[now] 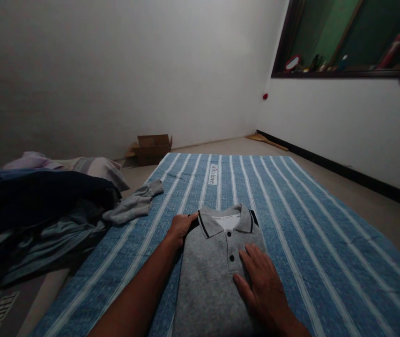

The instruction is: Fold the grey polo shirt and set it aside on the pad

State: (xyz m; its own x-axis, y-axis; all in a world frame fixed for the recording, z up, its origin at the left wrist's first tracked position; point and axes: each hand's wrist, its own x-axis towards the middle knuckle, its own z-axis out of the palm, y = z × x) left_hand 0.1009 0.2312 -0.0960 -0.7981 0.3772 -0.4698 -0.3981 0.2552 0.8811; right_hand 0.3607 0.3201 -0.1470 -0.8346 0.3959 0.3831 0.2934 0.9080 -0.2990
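Note:
A grey polo shirt (pixel 209 281) lies folded on a blue striped sheet (pixel 301 224), collar away from me, with dark trim and two dark buttons. My left hand (pixel 180 227) grips the shirt's left shoulder edge beside the collar, fingers curled onto the fabric. My right hand (pixel 261 283) rests flat on the shirt's chest, just right of the button placket, fingers stretched out.
A heap of dark and grey clothes (pixel 41 206) sits at the sheet's left edge, a grey garment (pixel 135 203) spilling onto the stripes. A cardboard box (pixel 152 147) stands by the far wall. Bare floor (pixel 372 201) runs along the right wall under a shelf niche (pixel 347 42).

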